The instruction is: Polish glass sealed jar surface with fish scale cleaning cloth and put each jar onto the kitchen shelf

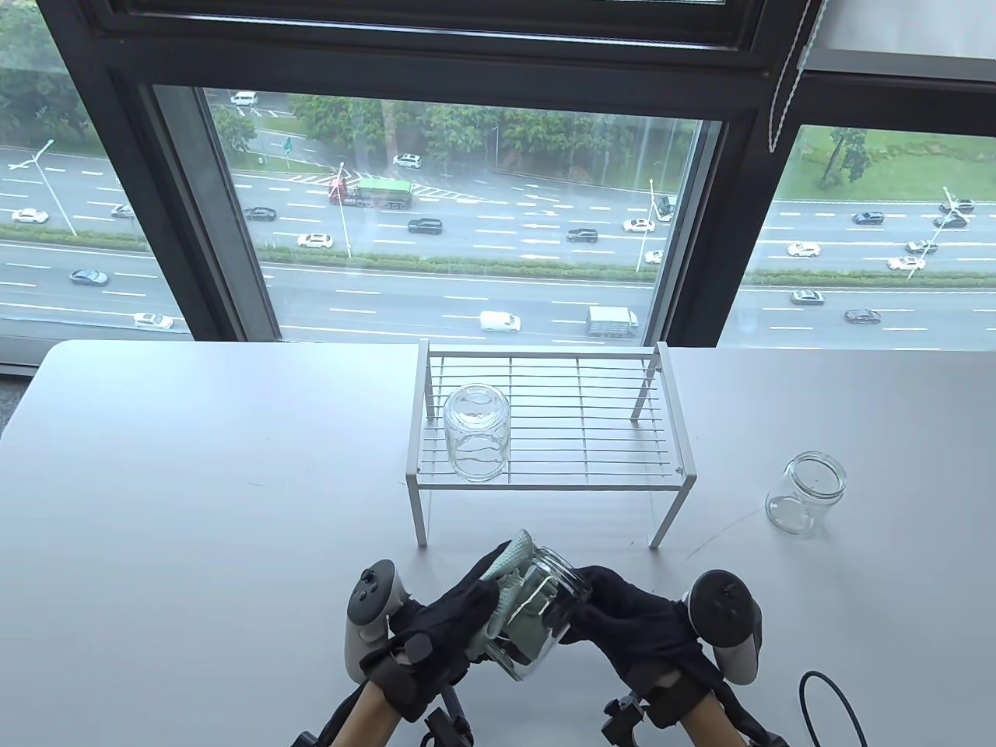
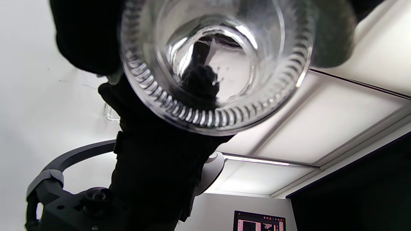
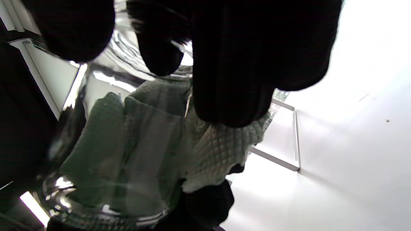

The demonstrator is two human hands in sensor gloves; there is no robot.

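Note:
A clear glass jar point(image 1: 545, 615) lies tilted in the air between both hands, just in front of the shelf. My left hand point(image 1: 486, 603) presses a pale green fish scale cloth point(image 1: 510, 556) round the jar's side, fingers curled over it. My right hand point(image 1: 582, 603) grips the jar at its mouth end. The left wrist view looks at the jar's ribbed end point(image 2: 218, 64). Through the glass point(image 3: 106, 179) in the right wrist view the cloth point(image 3: 218, 150) shows under my right fingers point(image 3: 244, 64). A second jar point(image 1: 476, 432) stands upside down on the white wire shelf point(image 1: 591, 424).
A third jar point(image 1: 805, 492) without a lid stands upright on the white table point(image 1: 194, 506), right of the shelf. The shelf's right half holds nothing. A black cable point(image 1: 825, 700) loops near the table's front right. A large window runs behind the table.

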